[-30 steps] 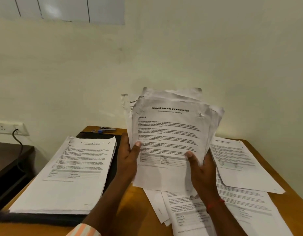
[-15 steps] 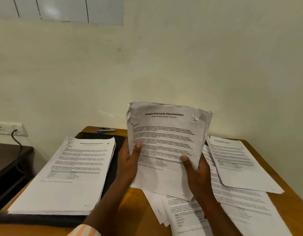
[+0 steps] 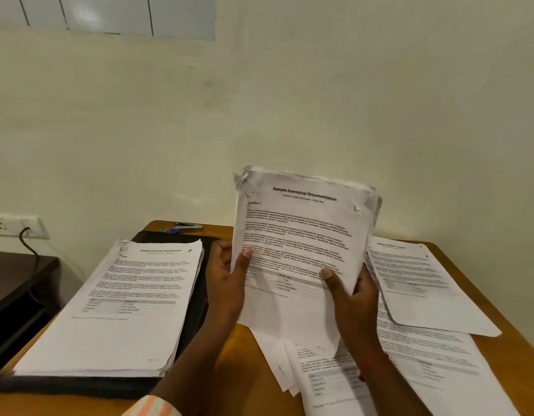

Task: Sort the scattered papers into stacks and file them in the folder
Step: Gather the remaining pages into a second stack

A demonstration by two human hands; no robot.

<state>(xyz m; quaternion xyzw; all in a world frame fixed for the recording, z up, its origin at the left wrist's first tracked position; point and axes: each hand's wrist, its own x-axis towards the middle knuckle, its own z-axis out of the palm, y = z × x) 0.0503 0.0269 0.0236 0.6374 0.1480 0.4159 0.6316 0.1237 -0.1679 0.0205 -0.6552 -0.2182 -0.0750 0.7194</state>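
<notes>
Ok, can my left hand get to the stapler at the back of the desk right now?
Probably not yet: the left hand grips the held papers; the stapler lies uncovered behind the folder.

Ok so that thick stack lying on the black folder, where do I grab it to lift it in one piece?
Probably the stack by its right long edge, from the right: the folder lies bare beside it there, and the sheets fan slightly, so clamp deep, thumb on top, fingers underneath.
</notes>
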